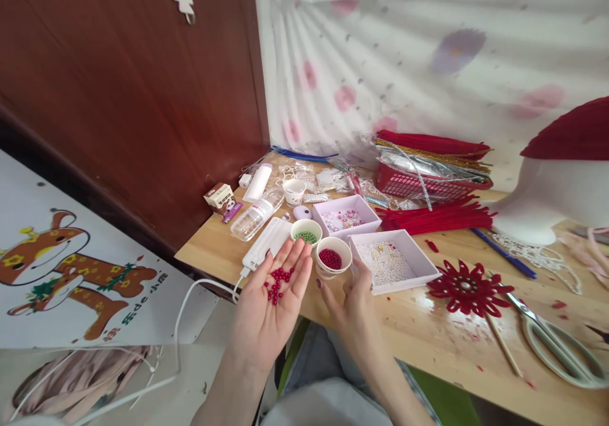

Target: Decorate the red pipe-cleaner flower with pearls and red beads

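Closest in, my left hand point(273, 305) lies palm up just off the near edge of the bench point(428, 331), towards its left corner. Its fingers are stretched out flat, side by side, gripping nothing. A scatter of red beads point(278, 283) sits in the hollow of the palm, loose, more than a dozen at a glance.

Right beside it, my right hand point(354, 299) holds the small paper cup point(328, 272) at that same near edge, thumb on the near wall and fingers wrapped round the far side, clamped on it. The cup is tipped a little towards me, and it has a low heap of the same red beads inside. So my reading is that one share is out in the palm and a fair lot is in the cup.

Just behind the cup stands a green-bead cup point(297, 226). To its right is a white tray point(423, 264) of pale beads. Further right along the bench a red flower point(469, 288) lies flat with a beaded centre. It looks made up, though I can't tell whether it is finished. The scissors point(556, 343) lie near the right end, well apart from both hands.
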A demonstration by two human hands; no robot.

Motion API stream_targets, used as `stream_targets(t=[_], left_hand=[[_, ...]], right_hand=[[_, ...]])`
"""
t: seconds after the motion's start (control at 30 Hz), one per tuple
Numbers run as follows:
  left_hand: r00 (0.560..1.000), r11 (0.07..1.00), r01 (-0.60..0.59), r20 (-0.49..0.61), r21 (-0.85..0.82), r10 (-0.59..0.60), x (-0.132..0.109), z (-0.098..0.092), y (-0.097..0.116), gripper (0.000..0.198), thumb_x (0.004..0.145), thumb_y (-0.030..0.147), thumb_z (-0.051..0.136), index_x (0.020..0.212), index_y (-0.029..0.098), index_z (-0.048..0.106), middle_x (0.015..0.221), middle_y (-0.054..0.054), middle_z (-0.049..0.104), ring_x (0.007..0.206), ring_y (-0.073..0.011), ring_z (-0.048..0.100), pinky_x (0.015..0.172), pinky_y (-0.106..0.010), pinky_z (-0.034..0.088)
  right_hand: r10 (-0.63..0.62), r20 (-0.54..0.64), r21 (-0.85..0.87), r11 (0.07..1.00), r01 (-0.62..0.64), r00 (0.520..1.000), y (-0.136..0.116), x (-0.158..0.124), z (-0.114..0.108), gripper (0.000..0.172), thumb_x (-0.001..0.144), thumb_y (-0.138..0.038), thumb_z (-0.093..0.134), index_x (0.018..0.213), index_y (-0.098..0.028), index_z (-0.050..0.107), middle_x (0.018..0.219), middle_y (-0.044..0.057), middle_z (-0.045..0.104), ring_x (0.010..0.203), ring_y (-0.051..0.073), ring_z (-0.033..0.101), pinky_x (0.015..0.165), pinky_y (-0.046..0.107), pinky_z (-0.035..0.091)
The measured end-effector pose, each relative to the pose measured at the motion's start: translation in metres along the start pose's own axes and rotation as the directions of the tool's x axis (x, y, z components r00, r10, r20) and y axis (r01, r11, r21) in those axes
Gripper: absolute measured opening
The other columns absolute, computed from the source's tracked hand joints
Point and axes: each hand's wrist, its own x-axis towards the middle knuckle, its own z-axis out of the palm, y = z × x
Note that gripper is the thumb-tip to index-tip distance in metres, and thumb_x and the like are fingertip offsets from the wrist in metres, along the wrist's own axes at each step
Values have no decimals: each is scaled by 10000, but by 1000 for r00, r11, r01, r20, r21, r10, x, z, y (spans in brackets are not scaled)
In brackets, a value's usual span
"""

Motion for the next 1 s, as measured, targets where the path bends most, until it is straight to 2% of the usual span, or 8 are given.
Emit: stream_targets(t=[0.13, 0.23, 0.33, 0.47, 0.6, 0.8, 0.9, 1.0], left_hand=[[998, 998, 56, 8, 20, -57, -3, 4, -8, 416, 1047, 142, 347, 1371, -12, 558, 1129, -241, 774, 1066, -340, 751, 828, -424, 673], [993, 992, 115, 31, 45, -117, -4, 9, -19, 411, 1018, 91, 368, 1359, -22, 567, 1144, -239, 771, 1093, -339, 740, 860, -410, 664], [985, 984, 163, 41, 78, -167, -4, 15, -34, 413, 1006, 70, 373, 1359, -15, 569, 1152, -232, 771, 1085, -334, 744, 852, -399, 667], [977, 975, 199, 54, 100, -205, -4, 24, -58, 421, 1016, 84, 349, 1366, 4, 569, 1147, -219, 776, 1097, -326, 741, 862, -399, 664], [959, 965, 243, 127, 96, -254, -3, 31, -85, 405, 1014, 137, 393, 1346, -3, 579, 1156, -228, 771, 1104, -331, 738, 895, -403, 652], [950, 957, 276, 126, 91, -286, 8, 42, -136, 390, 993, 138, 410, 1296, -14, 602, 1163, -238, 766, 1103, -336, 738, 888, -402, 652], [937, 944, 319, 126, 83, -327, 20, 48, -163, 365, 988, 131, 414, 1251, -4, 628, 1151, -226, 773, 1090, -326, 745, 886, -392, 652], [922, 928, 360, 118, 98, -370, 33, 55, -186, 343, 980, 117, 418, 1216, 6, 642, 1114, -211, 787, 1074, -317, 753, 894, -388, 648]], right_hand=[[30, 65, 80, 996, -35, 997, -8, -34, -29, 499, 1027, -440, 423, 1429, -190, 268, 727, -61, 455, 561, 169, 506, 591, 308, 461], [115, 40, 203, 972, -120, 993, -11, -45, -59, 246, 1048, -434, 421, 1212, -252, 433, 749, -47, 481, 576, 144, 470, 575, 264, 429], [210, 133, 333, 911, -243, 969, -3, -37, -87, 275, 1022, -485, 496, 982, -234, 601, 676, -41, 443, 562, 131, 425, 519, 245, 373], [188, 224, 691, 661, -292, 956, 17, -9, -120, 309, 940, -485, 621, 950, -210, 760, 722, 38, 631, 492, 127, 470, 443, 264, 377], [75, 239, 849, 469, -246, 968, 44, 1, -149, 283, 794, -444, 793, 1060, -350, 800, 902, 68, 791, 476, 118, 475, 428, 260, 396], [169, 178, 783, 572, -244, 969, 115, -24, -192, 570, 718, -774, 690, 1182, -445, 722, 1125, 100, 792, 428, 150, 502, 329, 277, 331], [161, 93, 712, 680, -178, 983, 134, -20, -217, 422, 772, -802, 613, 888, -425, 762, 731, 66, 783, 285, 125, 370, 315, 297, 326], [102, 36, 705, 703, -97, 994, 126, -7, -231, 549, 690, -886, 608, 643, -340, 647, 410, -26, 576, 232, 123, 325, 302, 283, 319]])
